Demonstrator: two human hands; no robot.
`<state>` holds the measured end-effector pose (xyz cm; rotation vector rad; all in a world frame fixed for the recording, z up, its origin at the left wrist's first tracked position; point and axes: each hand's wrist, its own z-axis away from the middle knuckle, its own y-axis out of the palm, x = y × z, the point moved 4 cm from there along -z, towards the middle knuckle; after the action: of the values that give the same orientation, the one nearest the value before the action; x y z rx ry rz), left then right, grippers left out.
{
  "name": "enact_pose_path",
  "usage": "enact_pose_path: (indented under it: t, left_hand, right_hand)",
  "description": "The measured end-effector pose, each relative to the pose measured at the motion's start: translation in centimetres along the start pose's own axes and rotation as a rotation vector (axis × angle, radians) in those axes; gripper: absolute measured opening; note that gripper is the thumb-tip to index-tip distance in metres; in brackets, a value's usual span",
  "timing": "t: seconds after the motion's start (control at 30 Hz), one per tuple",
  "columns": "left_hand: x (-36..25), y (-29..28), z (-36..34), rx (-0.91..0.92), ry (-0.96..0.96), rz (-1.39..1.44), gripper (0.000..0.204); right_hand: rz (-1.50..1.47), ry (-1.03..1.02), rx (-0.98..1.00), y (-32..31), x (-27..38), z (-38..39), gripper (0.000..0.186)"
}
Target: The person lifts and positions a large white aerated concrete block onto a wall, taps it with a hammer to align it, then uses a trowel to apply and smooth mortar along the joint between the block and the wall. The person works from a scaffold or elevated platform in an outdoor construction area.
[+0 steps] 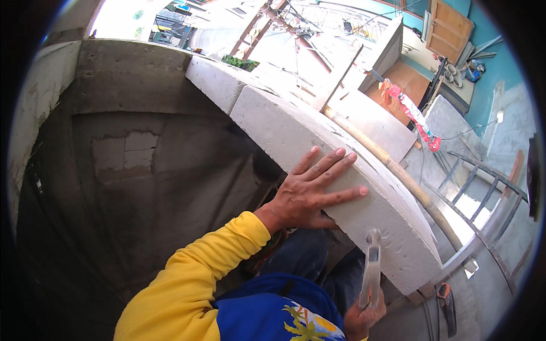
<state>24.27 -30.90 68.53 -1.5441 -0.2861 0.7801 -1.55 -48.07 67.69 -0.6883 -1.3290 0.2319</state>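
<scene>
Left side: grey concrete surface (pixel 193 165) in deep shade, bearing a lighter, rough-edged patch (pixel 125 156); concrete beam (pixel 133 82) along its far edge. Far right: teal wall (pixel 506 74), with brown wooden panel (pixel 449 31) near it. Right: dark, ladder-like frame (pixel 469 181). Strong daylight overexposes the far centre.

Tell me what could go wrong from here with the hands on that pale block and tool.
The left hand lies spread on the pale grey, straight-edged masonry block, near the dusty grey, long-handled tool in the right hand; a stray stroke might catch the fingers.

The tool's head appears close to the block's near end, so a hard knock could perhaps chip that corner.
</scene>
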Motion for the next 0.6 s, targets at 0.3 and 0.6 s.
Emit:
enact_pose_path:
  t: [0.3, 0.6]
  left_hand:
    - [0.5, -0.2, 0.3, 0.008, -0.005, 0.021, 0.099]
    - [0.5, -0.1, -0.3, -0.013, 0.029, -0.014, 0.092]
  right_hand:
    - [-0.024, 0.113, 0.108, 0.3, -0.3, 0.7, 0.031]
    - [-0.2, 0.06, -0.072, 1.2, -0.4, -0.3, 0.033]
